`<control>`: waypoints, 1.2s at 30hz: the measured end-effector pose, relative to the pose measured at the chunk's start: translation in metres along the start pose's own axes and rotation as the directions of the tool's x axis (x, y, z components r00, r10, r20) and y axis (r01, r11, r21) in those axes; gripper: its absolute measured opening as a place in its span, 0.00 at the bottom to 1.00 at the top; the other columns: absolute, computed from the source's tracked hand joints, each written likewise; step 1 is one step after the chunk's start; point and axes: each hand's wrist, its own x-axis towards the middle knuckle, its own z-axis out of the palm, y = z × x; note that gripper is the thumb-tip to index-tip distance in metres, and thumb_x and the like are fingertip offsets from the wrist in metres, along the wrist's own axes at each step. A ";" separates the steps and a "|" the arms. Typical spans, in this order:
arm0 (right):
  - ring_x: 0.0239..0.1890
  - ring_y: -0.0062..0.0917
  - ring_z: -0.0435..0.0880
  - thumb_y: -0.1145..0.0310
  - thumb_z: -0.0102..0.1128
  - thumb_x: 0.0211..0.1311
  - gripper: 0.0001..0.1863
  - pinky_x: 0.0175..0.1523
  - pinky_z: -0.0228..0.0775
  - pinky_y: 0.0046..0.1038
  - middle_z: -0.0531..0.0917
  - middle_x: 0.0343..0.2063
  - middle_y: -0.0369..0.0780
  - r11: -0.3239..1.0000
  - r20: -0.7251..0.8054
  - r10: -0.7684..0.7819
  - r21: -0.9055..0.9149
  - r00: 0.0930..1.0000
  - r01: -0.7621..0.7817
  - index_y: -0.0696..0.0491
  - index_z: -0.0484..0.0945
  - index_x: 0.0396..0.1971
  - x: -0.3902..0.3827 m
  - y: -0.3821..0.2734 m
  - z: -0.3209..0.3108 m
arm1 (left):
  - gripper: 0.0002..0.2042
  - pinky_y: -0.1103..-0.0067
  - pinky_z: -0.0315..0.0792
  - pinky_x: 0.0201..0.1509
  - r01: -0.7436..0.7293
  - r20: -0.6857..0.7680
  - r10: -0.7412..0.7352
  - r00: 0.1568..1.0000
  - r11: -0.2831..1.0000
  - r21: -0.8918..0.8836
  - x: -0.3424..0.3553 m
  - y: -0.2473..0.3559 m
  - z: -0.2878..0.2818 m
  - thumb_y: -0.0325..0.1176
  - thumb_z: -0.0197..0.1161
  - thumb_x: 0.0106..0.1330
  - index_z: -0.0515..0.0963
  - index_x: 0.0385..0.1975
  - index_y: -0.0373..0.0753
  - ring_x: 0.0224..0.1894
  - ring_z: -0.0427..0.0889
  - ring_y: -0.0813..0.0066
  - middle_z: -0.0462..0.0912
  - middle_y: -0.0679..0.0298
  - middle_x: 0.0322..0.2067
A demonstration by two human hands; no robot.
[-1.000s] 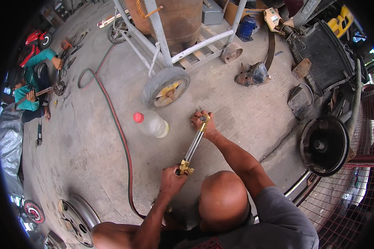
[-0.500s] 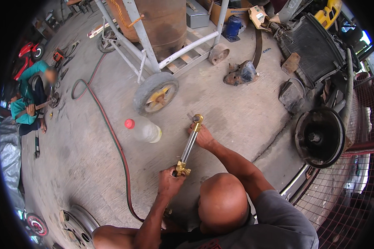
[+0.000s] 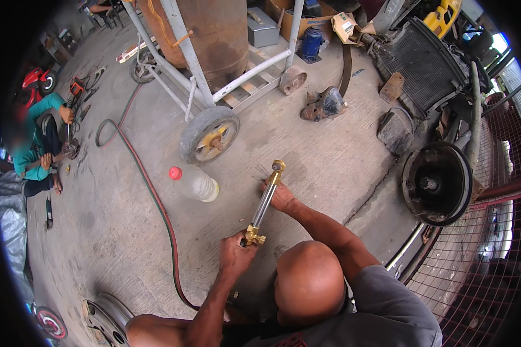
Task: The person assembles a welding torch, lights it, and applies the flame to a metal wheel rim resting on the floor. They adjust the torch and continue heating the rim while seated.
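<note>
A brass and silver cutting torch [image 3: 262, 209] slants up in front of me, its brass head at the far end. My left hand [image 3: 236, 254] is wrapped round its near end, by the brass valve. My right hand [image 3: 281, 196] is closed beside the brass head, its fingers partly hidden behind the torch. Several thin wires [image 3: 261, 171] fan out from its fingertips, looking like a tip cleaner set. On the concrete floor to the left stands a clear plastic bottle [image 3: 195, 183] with a red cap.
A red and green hose [image 3: 150, 182] runs along the floor at left. Ahead stands a wheeled cart [image 3: 209, 139] carrying a rusty cylinder [image 3: 217, 43]. A black drum-shaped part [image 3: 437, 182] and a radiator [image 3: 425, 63] lie right. Another person in teal [image 3: 40, 110] works at far left.
The view has shifted slightly, so the surroundings sit further left. The wires at my right hand now show more plainly, fanned out. Both hands keep their places at the torch.
</note>
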 end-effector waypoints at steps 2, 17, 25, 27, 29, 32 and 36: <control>0.57 0.41 0.81 0.68 0.56 0.66 0.15 0.63 0.76 0.43 0.79 0.45 0.46 0.999 -0.026 -0.010 0.053 1.000 0.012 0.56 0.76 0.50 -0.003 0.004 0.006 | 0.12 0.65 0.81 0.37 -0.024 -0.026 0.025 0.999 0.999 0.024 -0.002 -0.002 0.002 0.33 0.73 0.62 0.88 0.41 0.32 0.29 0.91 0.55 0.89 0.47 0.29; 0.52 0.41 0.79 0.70 0.57 0.69 0.14 0.58 0.66 0.45 0.85 0.42 0.44 0.912 0.037 0.341 0.231 0.939 -0.340 0.51 0.73 0.53 -0.050 -0.034 -0.085 | 0.14 0.59 0.82 0.45 -0.076 -0.103 0.086 0.991 0.992 0.097 0.000 0.013 0.001 0.29 0.66 0.61 0.87 0.47 0.39 0.39 0.89 0.42 0.89 0.47 0.35; 0.28 0.23 0.82 0.76 0.56 0.73 0.09 0.34 0.74 0.30 0.86 0.30 0.39 0.387 -0.104 0.777 0.857 0.621 -0.340 0.57 0.81 0.48 -0.133 -0.042 -0.169 | 0.12 0.58 0.81 0.43 -0.143 -0.087 0.153 0.984 0.984 0.107 0.007 0.026 0.004 0.28 0.67 0.62 0.86 0.45 0.39 0.37 0.89 0.43 0.89 0.48 0.33; 0.30 0.17 0.79 0.75 0.57 0.74 0.10 0.36 0.73 0.26 0.84 0.29 0.37 0.298 -0.060 0.830 0.888 0.555 -0.350 0.56 0.84 0.49 -0.153 -0.042 -0.210 | 0.11 0.60 0.80 0.39 -0.207 -0.112 0.218 0.970 0.973 0.102 0.008 0.028 0.009 0.28 0.66 0.62 0.86 0.44 0.37 0.32 0.87 0.46 0.86 0.48 0.29; 0.30 0.15 0.78 0.76 0.59 0.73 0.11 0.36 0.73 0.24 0.84 0.28 0.36 0.307 -0.119 0.850 0.904 0.513 -0.298 0.56 0.87 0.49 -0.164 -0.045 -0.250 | 0.10 0.64 0.77 0.33 -0.290 -0.152 0.302 0.941 0.952 0.094 0.010 0.031 0.014 0.27 0.63 0.61 0.85 0.41 0.33 0.23 0.84 0.54 0.81 0.48 0.22; 0.29 0.17 0.80 0.79 0.60 0.70 0.13 0.35 0.72 0.24 0.86 0.30 0.38 0.534 -0.371 0.774 0.818 0.513 -0.214 0.55 0.89 0.49 -0.172 -0.054 -0.309 | 0.10 0.64 0.77 0.33 -0.356 -0.156 0.367 0.917 0.929 0.098 0.012 0.032 0.018 0.26 0.63 0.61 0.85 0.41 0.33 0.22 0.82 0.52 0.80 0.47 0.22; 0.28 0.23 0.82 0.82 0.64 0.63 0.16 0.35 0.74 0.25 0.88 0.33 0.40 0.803 -0.569 0.565 0.544 0.597 -0.242 0.54 0.91 0.47 -0.176 -0.076 -0.377 | 0.14 0.59 0.81 0.43 -0.271 -0.047 0.280 0.959 0.953 0.138 0.009 0.039 0.016 0.26 0.65 0.61 0.86 0.47 0.38 0.37 0.89 0.42 0.88 0.46 0.33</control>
